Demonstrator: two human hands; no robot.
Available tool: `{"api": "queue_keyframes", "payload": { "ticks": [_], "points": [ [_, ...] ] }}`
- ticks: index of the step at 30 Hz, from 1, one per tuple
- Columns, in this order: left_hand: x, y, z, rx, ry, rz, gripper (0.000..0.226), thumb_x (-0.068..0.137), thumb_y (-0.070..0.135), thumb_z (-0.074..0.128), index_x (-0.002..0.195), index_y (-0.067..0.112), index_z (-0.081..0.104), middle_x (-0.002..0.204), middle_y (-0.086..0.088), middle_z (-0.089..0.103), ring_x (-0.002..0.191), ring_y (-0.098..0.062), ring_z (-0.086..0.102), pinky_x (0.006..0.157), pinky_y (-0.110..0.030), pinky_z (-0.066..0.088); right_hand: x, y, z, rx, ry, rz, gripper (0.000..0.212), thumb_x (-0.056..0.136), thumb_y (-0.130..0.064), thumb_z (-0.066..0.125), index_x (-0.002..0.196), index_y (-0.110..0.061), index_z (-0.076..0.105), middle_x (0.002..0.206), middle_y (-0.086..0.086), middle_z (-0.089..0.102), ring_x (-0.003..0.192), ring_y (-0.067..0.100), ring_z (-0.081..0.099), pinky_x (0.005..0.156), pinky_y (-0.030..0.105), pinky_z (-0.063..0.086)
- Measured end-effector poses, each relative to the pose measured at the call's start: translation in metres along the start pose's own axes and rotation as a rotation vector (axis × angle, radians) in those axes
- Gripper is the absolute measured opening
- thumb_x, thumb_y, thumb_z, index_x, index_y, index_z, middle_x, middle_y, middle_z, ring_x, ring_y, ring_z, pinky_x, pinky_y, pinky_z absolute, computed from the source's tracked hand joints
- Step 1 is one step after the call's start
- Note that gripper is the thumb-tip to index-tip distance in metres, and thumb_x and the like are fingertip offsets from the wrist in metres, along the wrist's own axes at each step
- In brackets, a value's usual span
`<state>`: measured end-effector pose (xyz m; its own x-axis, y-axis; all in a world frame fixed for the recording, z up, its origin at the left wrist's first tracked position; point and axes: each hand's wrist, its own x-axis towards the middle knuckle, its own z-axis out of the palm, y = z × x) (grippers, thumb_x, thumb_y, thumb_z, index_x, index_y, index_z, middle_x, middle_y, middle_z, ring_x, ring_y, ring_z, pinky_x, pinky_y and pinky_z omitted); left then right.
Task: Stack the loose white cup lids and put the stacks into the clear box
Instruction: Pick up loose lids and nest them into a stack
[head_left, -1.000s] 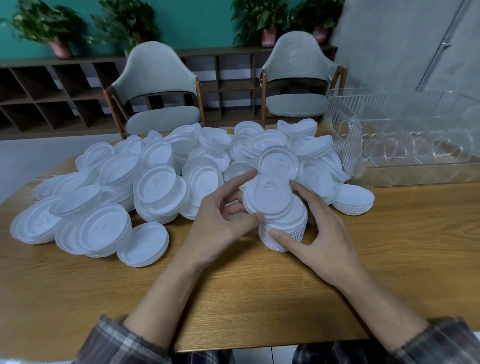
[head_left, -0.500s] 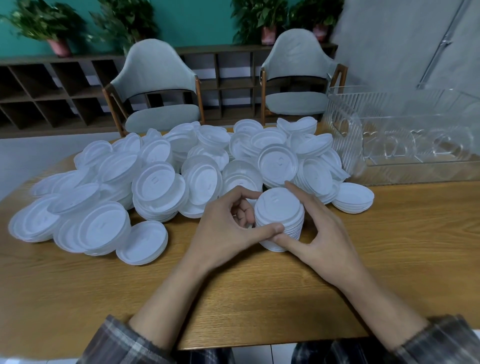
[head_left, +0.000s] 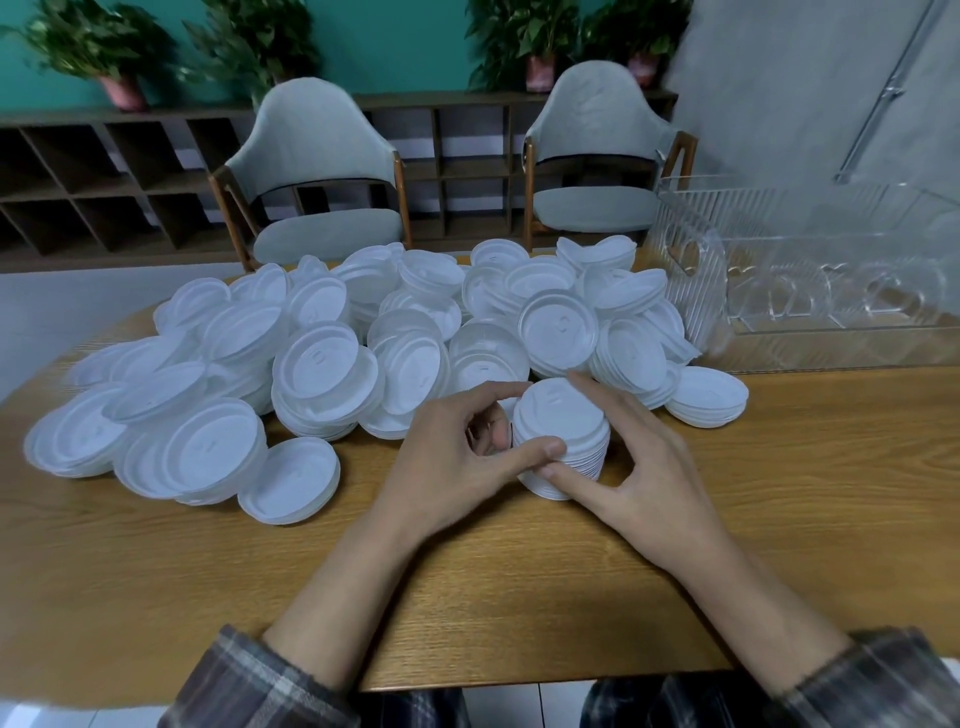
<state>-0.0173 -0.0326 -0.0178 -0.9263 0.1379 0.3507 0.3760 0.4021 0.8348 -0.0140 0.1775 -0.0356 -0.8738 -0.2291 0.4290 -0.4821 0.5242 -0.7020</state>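
Tabletop (head_left: 779, 493) is covered over its far half by a heap of loose white lids (head_left: 322, 364); the clear box (head_left: 810, 291) is set at far right, beside it. A short stack (head_left: 563, 421) is stood at the heap's near edge, clasped by the curled fingers of the left hand (head_left: 452, 467) and right hand (head_left: 649, 467); thin, light, slick plastic is judged prone to shearing, so it should be gripped low, from both sides.
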Motion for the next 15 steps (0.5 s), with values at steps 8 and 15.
{"api": "queue_keyframes", "payload": {
  "ticks": [8,15],
  "points": [
    [-0.015,-0.02,-0.011,0.484,0.086,0.215,0.046,0.084,0.055,0.078,0.12,0.027,0.069,0.092,0.016,0.059,0.082,-0.004,0.059,0.071,-0.033,0.055,-0.001,0.004,-0.002,-0.017,0.064,0.019,0.078,0.078,-0.044,0.087,0.147,-0.028,0.056,0.14,-0.021,0.058,0.132,-0.012,0.047,0.105,0.003,0.032],
    [-0.018,-0.014,-0.012,0.549,0.006,0.194,0.053,0.081,0.047,0.084,0.128,0.036,0.061,0.093,0.018,0.06,0.084,-0.002,0.058,0.069,-0.033,0.057,-0.002,0.004,-0.002,-0.012,0.078,0.042,0.079,0.076,-0.042,0.089,0.147,-0.031,0.056,0.137,-0.024,0.057,0.129,-0.018,0.045,0.103,0.0,0.03]
  ]
}}
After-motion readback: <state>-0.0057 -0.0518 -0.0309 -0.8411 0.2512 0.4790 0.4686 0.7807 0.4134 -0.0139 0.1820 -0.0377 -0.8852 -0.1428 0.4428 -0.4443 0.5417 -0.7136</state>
